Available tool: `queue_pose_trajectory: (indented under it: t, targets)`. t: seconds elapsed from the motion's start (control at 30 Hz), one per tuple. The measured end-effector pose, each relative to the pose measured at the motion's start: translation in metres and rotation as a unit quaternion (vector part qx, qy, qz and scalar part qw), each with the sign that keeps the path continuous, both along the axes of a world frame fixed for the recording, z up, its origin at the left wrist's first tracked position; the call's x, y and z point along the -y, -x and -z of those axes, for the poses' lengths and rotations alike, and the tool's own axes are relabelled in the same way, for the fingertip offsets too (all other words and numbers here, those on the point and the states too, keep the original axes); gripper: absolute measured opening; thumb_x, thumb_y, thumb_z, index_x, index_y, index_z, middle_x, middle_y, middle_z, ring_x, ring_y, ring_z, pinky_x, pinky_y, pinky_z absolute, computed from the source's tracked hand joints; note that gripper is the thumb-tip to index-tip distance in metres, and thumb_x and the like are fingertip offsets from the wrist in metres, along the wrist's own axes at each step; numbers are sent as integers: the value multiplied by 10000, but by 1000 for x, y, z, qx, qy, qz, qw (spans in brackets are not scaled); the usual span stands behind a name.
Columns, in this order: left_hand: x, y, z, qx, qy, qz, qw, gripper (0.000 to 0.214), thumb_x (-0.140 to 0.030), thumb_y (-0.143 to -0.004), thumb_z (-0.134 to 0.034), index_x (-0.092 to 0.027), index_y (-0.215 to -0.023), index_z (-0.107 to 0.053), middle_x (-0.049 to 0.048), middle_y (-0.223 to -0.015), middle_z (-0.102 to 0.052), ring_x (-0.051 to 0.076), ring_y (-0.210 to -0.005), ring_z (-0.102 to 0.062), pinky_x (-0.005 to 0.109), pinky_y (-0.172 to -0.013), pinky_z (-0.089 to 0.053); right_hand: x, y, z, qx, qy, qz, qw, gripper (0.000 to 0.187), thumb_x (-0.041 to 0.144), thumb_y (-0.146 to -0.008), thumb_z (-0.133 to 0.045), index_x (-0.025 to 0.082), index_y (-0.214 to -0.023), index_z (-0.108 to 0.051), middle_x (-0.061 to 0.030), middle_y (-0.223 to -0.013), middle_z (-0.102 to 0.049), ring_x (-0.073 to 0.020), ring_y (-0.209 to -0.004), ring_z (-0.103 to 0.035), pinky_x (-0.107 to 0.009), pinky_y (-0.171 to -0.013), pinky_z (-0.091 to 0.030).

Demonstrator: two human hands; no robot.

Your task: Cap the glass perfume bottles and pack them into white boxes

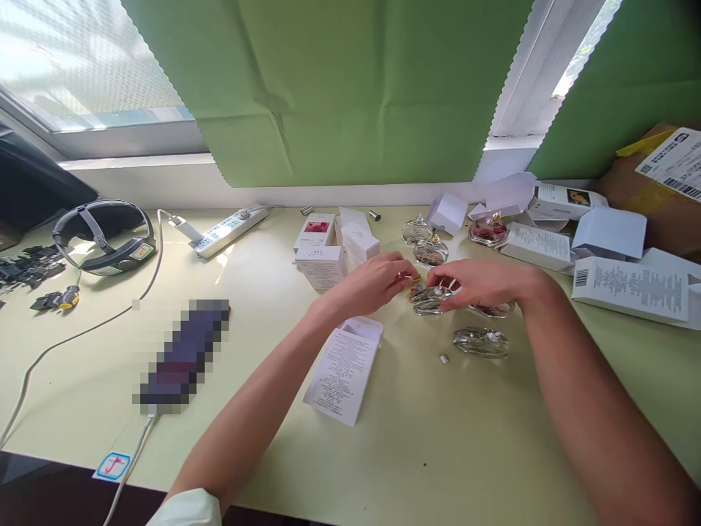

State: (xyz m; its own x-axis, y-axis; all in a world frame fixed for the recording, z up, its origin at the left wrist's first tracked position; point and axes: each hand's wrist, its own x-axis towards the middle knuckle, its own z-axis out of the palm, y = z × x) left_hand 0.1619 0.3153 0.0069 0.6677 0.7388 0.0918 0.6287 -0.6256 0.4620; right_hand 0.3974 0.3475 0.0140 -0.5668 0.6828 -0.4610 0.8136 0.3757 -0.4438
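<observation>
Over the pale table (416, 424), the right hand (474, 283), half-curled, has the near end of a clear glass bottle (428, 303); the left hand (380, 279), fingertips bunched, meets yellowish bits (412, 294) beside it, whether gripping any I can't tell.

Head-worn view, facing forward and down, near the table (465, 431)

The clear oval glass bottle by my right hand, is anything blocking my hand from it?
Nothing visible does. The right hand has its fingertips right at the clear oval glass bottle, seemingly touching it. Small gold-coloured bits show by its far-left end, near the left hand, not in between.
</observation>
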Motion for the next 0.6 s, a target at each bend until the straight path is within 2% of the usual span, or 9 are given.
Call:
queue_pose_trajectory:
  t: [0.1,0.2,0.3,0.43,0.6]
  targets:
    - [1,0,-4,14,-2,-9,1000,264,-276,-1020,-401,-204,-1092,-644,54,-1026,-628,149,-864,-583,286,-769,-467,2,6,-3,5,2,-1,1000,437,454,-751,-661,273,-1147,-616,-44,-1105,-687,-248,-905,-656,-315,-696,-458]
    - [4,0,-10,33,-6,-18,999,224,-277,-1002,-456,-200,-1056,-660,43,-993,-655,146,-880,-598,289,-791,-482,6,11,-7,20,13,21,999,454,448,-757,-662,263,-1167,-603,-51,-1110,-691,-252,-892,-667,-311,-666,-458]
    - [7,-1,-15,68,2,-17,998,218,-285,-996,-480,-211,-1051,-677,35,-999,-679,135,-883,-630,284,-806,-499,9,8,-12,-7,23,24,999,523,497,-752,-686,270,-1215,-599,-57,-1222,-672,-271,-986,-667,-323,-717,-495]
    - [11,-3,-22,131,4,-17,991,238,-289,-1001,-474,-225,-1156,-642,31,-1057,-715,132,-917,-665,265,-764,-520,12,-1,-23,-127,-9,26,992,550,556,-760,-695,312,-1248,-627,-38,-1323,-644,-295,-1180,-605,-364,-873,-521]
    - [15,-5,-29,199,-84,-24,976,330,-272,-971,-554,-240,-1299,-560,18,-1130,-720,140,-1043,-646,290,-875,-514,23,6,-39,-308,-31,84,947,529,554,-818,-679,388,-1312,-588,-24,-1246,-685,-270,-1144,-634,-392,-886,-543]
